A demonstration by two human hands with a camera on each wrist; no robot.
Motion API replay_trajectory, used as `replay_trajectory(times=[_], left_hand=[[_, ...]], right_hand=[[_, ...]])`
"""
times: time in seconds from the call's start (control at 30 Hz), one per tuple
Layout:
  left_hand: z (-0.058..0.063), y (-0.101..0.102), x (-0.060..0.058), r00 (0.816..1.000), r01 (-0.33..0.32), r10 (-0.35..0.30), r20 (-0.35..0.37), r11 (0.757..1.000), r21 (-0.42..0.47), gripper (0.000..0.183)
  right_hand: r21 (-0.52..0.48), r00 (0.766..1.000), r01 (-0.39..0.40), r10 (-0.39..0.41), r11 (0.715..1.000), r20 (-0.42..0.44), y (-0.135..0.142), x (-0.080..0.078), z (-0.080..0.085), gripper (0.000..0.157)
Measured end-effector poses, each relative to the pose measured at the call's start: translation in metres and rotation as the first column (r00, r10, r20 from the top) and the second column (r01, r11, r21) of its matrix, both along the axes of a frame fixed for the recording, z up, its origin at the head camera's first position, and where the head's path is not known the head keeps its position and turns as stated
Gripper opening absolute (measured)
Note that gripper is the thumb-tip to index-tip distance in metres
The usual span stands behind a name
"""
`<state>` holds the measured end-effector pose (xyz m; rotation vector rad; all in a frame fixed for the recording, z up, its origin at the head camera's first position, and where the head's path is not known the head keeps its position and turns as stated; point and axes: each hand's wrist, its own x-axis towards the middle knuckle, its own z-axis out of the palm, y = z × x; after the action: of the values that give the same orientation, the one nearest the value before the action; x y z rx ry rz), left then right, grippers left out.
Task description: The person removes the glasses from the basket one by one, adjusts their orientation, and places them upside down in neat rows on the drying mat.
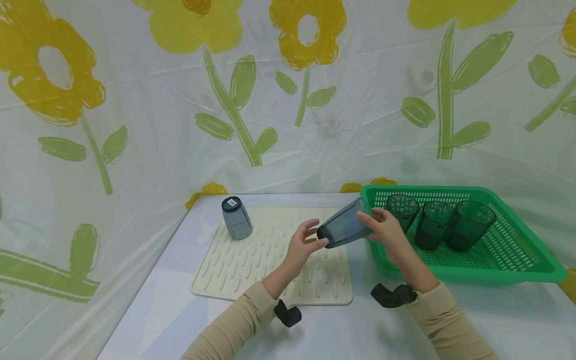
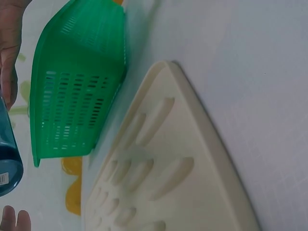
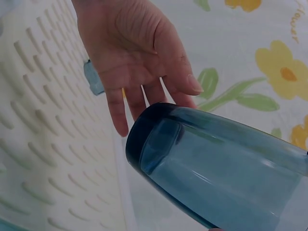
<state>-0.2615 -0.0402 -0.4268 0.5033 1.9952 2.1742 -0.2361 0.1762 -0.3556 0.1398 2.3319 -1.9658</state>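
Note:
A tinted blue-grey drinking glass (image 1: 344,225) is held tilted above the right edge of the ribbed cream drying mat (image 1: 270,280), its rim up to the right. My right hand (image 1: 386,231) grips it near the rim. My left hand (image 1: 302,248) is at the thick base with fingers spread; in the right wrist view the left hand (image 3: 139,62) has straight, relaxed fingers beside the base. Whether they touch it I cannot tell. A second glass (image 1: 237,220) stands upside down on the mat's far left corner, a label on its base.
To the right sits a green perforated basket (image 1: 508,276). Inside it, three glasses stand rim up: one at the left (image 1: 402,210), one in the middle (image 1: 433,225) and one at the right (image 1: 470,225). A flowered curtain (image 1: 360,145) hangs behind the white table (image 1: 153,310).

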Motion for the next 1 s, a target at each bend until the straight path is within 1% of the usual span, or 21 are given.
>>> replay_trajectory(times=[0.23,0.3,0.37,0.47,0.57,0.63,0.7,0.77,0.87,1.0], left_hand=[[0.0,0.003,0.001,0.999,0.028,-0.029,0.028,0.999,0.018,0.059],[-0.001,0.003,0.001,0.999,0.023,-0.024,0.029,1.0,0.011,0.059],[-0.002,0.003,0.001,1.0,0.01,-0.01,0.02,1.0,-0.014,0.059],[-0.005,0.003,0.001,0.999,-0.018,0.015,-0.029,0.997,-0.072,0.062],[-0.008,0.003,0.002,0.993,-0.058,0.045,-0.108,0.991,-0.12,0.066],[-0.01,0.003,0.002,0.985,-0.076,0.055,-0.162,0.99,-0.121,0.066],[-0.011,0.003,0.003,0.969,-0.087,0.058,-0.239,0.99,-0.11,0.065],[-0.012,0.003,0.003,0.958,-0.088,0.058,-0.282,0.991,-0.096,0.064],[-0.011,0.003,0.002,0.959,-0.072,0.048,-0.278,0.995,-0.075,0.064],[-0.009,0.002,-0.001,0.981,-0.028,0.022,-0.193,0.999,-0.026,0.066]], right_hand=[[-0.001,1.0,0.025,-0.025,1.0,0.014,-0.005,-0.001,0.0,0.083],[-0.003,0.999,0.027,-0.027,1.0,0.017,-0.006,-0.001,-0.001,0.083],[-0.003,0.999,0.029,-0.029,1.0,0.017,-0.007,-0.001,-0.001,0.084],[-0.012,0.999,0.031,-0.031,0.999,0.015,-0.008,-0.002,-0.002,0.084],[-0.03,1.0,0.028,-0.028,0.999,0.011,-0.009,-0.001,-0.002,0.084],[-0.046,1.0,0.025,-0.025,0.999,0.011,-0.01,-0.001,-0.003,0.084],[-0.065,1.0,0.023,-0.023,0.998,0.009,-0.011,-0.001,-0.003,0.083],[-0.082,1.0,0.021,-0.02,0.996,0.007,-0.012,0.0,-0.003,0.083],[-0.093,1.0,0.019,-0.019,0.995,0.002,-0.013,0.0,-0.003,0.082],[-0.115,1.0,-0.001,0.002,0.993,0.0,-0.014,0.0,-0.004,0.078]])
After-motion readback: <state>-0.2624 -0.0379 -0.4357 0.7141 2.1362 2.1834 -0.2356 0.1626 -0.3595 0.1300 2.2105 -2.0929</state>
